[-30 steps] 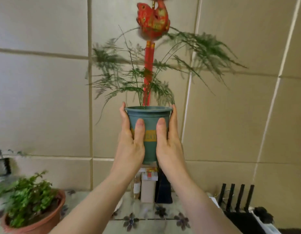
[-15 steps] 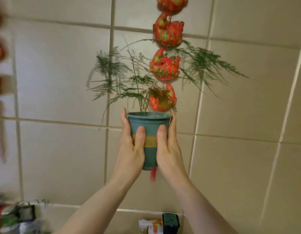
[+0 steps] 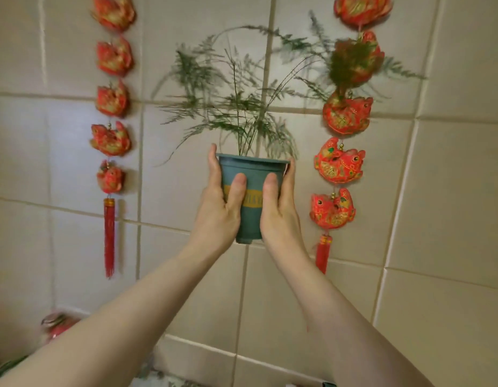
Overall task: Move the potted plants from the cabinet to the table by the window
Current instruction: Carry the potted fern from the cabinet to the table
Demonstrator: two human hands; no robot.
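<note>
While the pot (image 3: 252,202) is held up in front of the tiled wall (image 3: 451,191), it is clamped from both sides: left hand (image 3: 218,209) on its left wall, right hand (image 3: 278,210) on its right wall. Both thumbs are pressed flat on the near face, tips just above a yellow band (image 3: 252,199) that runs between them; a strip of teal pot is left bare between the two thumbs. The remaining fingers are wrapped round the far side, and only the fingertips (image 3: 213,152) of the left hand are seen reaching the rim. How the hidden fingers are spread cannot be told. The pot is kept upright, its base just below the heels of the palms and clear of any surface. Thin feathery fronds (image 3: 236,107) are fanned out above the fingertips, blurred at the ends. A string of red fish ornaments (image 3: 111,99) is hung on the wall well left of the left hand, ending in a red tassel (image 3: 109,236). A second string (image 3: 340,163) is hung just right of the right hand; its upper fish are partly covered by the fronds. A blurred red object (image 3: 59,326) is seen below the left forearm.
</note>
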